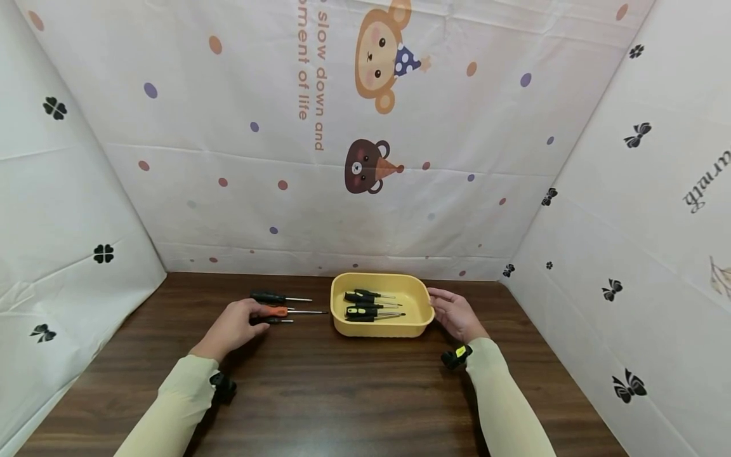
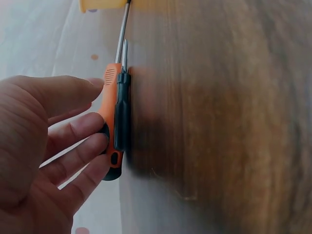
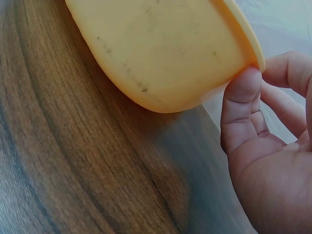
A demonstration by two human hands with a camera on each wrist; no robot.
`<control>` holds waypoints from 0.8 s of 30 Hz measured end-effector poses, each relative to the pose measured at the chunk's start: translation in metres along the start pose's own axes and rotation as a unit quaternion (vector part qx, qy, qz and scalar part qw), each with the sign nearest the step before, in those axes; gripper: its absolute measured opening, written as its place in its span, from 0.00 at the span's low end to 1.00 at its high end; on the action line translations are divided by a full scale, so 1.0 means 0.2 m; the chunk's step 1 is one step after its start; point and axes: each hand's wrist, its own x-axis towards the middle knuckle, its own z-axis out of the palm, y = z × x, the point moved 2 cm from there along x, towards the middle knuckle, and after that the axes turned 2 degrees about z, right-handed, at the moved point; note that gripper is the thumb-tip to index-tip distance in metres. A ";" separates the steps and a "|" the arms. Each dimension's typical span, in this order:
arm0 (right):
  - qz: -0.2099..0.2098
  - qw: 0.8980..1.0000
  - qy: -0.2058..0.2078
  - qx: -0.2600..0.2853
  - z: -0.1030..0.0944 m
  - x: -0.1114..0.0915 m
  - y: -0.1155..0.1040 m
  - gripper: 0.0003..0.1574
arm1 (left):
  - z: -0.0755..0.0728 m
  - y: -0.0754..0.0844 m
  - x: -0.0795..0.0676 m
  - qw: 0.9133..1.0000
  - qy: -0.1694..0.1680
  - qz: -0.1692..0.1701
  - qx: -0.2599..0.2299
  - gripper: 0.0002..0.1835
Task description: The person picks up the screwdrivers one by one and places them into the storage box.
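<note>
My left hand (image 1: 231, 327) is at the handle of an orange-and-black screwdriver (image 1: 278, 311), its fingertips at the handle's side in the left wrist view. The thumb and fingers are spread and not closed round it. A small dark screwdriver (image 2: 123, 109) lies alongside the orange one. Behind them lies a larger black screwdriver (image 1: 268, 297). With thumb and forefinger, my right hand (image 1: 455, 315) pinches the right-end rim of a yellow plastic tub (image 1: 419, 308). Several black-and-yellow screwdrivers (image 1: 362, 311) lie inside the tub, tips pointing right.
Everything stands on a dark wood-grain table (image 1: 342, 393). A white printed cloth (image 1: 285, 209) hangs behind it, and similar cloth covers both sides. The orange screwdriver's tip reaches close to the tub's left end. Each wrist wears a small black camera (image 1: 223, 387).
</note>
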 end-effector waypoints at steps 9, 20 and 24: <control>0.001 1.000 0.005 -0.002 0.00 0.00 0.00 0.32 | 0.03 0.00 0.01 1.000 -0.019 -0.013 0.015 0.15; -0.002 1.000 0.003 -0.004 0.00 0.01 0.00 0.33 | 0.04 0.01 0.02 0.999 -0.026 -0.007 0.035 0.11; -0.002 1.000 0.002 -0.001 0.00 0.01 0.00 0.32 | 0.03 0.01 0.03 0.999 -0.036 -0.008 0.037 0.10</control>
